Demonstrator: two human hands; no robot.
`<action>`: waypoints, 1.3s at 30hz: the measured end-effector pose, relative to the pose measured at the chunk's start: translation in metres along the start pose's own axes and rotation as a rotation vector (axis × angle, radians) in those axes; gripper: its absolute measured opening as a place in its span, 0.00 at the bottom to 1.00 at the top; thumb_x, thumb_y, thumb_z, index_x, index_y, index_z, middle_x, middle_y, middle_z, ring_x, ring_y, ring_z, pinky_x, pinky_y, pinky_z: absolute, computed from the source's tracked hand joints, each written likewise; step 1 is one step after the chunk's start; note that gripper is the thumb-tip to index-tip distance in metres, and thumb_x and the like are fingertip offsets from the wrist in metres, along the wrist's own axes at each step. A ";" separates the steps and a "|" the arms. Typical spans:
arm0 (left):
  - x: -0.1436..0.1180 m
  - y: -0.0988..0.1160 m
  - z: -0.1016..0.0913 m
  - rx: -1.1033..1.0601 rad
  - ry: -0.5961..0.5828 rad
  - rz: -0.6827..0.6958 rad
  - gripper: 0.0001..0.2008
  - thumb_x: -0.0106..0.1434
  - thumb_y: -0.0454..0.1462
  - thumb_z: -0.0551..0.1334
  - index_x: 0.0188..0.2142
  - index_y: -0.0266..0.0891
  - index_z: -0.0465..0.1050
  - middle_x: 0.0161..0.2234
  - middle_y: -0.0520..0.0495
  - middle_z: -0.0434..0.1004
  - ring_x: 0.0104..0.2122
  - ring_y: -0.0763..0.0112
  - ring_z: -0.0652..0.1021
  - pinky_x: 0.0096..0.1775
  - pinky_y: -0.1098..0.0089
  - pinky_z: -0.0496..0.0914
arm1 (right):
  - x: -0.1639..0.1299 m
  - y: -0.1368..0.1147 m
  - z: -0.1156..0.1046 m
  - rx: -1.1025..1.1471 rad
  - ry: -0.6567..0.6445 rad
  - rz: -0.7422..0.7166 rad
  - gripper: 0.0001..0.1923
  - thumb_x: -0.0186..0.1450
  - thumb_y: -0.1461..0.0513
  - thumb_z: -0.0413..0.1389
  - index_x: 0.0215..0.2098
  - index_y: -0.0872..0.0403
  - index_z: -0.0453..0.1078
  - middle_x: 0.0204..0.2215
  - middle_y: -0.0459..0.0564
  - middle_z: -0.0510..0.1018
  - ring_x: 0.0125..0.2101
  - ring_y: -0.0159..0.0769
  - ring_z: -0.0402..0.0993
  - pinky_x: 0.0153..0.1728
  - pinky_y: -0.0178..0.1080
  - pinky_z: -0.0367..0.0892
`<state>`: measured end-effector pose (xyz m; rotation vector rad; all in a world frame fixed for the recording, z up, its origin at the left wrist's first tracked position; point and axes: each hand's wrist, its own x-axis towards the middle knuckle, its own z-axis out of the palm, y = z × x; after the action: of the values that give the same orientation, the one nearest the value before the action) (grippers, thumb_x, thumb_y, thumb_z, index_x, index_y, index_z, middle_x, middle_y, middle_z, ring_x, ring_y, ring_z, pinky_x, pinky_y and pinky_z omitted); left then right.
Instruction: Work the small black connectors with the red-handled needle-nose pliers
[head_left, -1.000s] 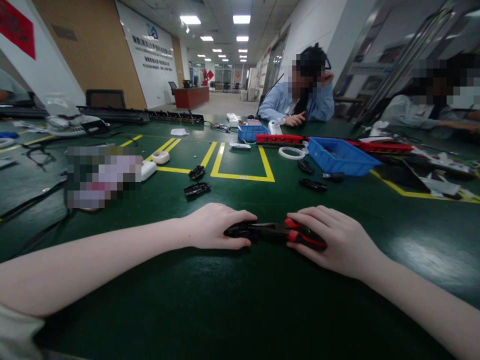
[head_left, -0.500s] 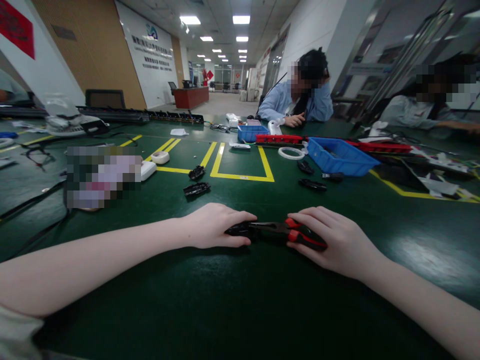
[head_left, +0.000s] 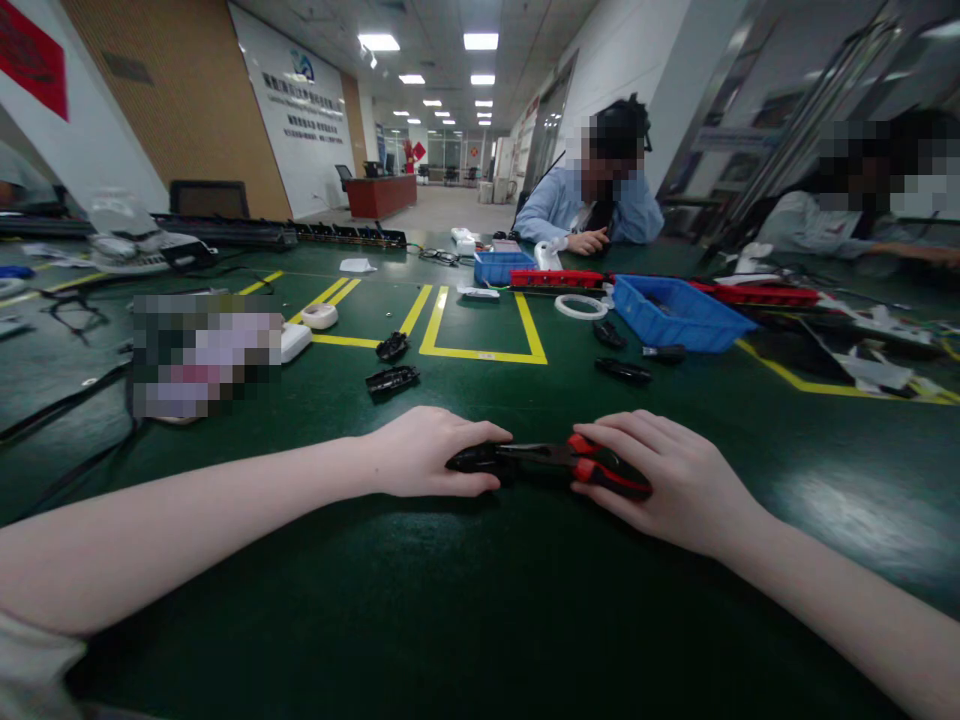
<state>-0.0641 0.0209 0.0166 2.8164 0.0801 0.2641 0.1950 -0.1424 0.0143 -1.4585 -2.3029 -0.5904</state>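
My left hand is closed around a small black plastic part, thumb and fingers on either side of it. Red-and-black long-nose pliers lie in the grip of my right hand, handles under the fingers. The jaws reach left to the end of the black part; whether they bite on it I cannot tell. Just beyond my left hand lie two black plastic pieces, a nearer one and a farther one. Past my right hand sits another dark piece.
A blue bin stands beyond my right hand, with a white ring beside it. Yellow tape marks the green table. A phone lies at left near a white box. A person sits across the table.
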 end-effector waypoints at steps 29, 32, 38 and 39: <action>0.000 0.000 -0.001 0.001 0.008 0.006 0.22 0.69 0.45 0.60 0.59 0.39 0.66 0.34 0.47 0.79 0.30 0.66 0.78 0.30 0.73 0.65 | 0.001 -0.001 0.000 -0.080 0.039 -0.015 0.20 0.67 0.53 0.57 0.51 0.56 0.70 0.42 0.56 0.80 0.40 0.45 0.76 0.46 0.50 0.63; 0.000 0.000 -0.001 0.009 0.009 0.003 0.22 0.69 0.46 0.59 0.59 0.39 0.66 0.35 0.47 0.79 0.31 0.66 0.79 0.30 0.73 0.65 | 0.002 -0.001 0.000 -0.073 0.044 -0.010 0.19 0.66 0.53 0.58 0.50 0.56 0.70 0.41 0.55 0.80 0.39 0.44 0.76 0.50 0.52 0.61; -0.001 0.000 -0.001 0.028 0.007 0.012 0.21 0.70 0.46 0.58 0.59 0.39 0.66 0.34 0.47 0.79 0.31 0.65 0.78 0.31 0.72 0.66 | 0.004 -0.004 -0.001 -0.066 0.050 -0.006 0.18 0.65 0.53 0.59 0.48 0.55 0.71 0.39 0.53 0.80 0.41 0.45 0.75 0.55 0.54 0.59; -0.001 0.000 -0.001 0.028 0.006 0.015 0.21 0.71 0.46 0.57 0.59 0.39 0.66 0.34 0.47 0.79 0.31 0.65 0.78 0.31 0.72 0.66 | 0.005 -0.005 -0.001 -0.075 0.060 -0.012 0.18 0.66 0.53 0.59 0.48 0.55 0.71 0.38 0.53 0.80 0.42 0.46 0.75 0.55 0.54 0.58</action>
<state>-0.0650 0.0209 0.0172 2.8455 0.0643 0.2772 0.1890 -0.1411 0.0170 -1.4408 -2.2669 -0.7212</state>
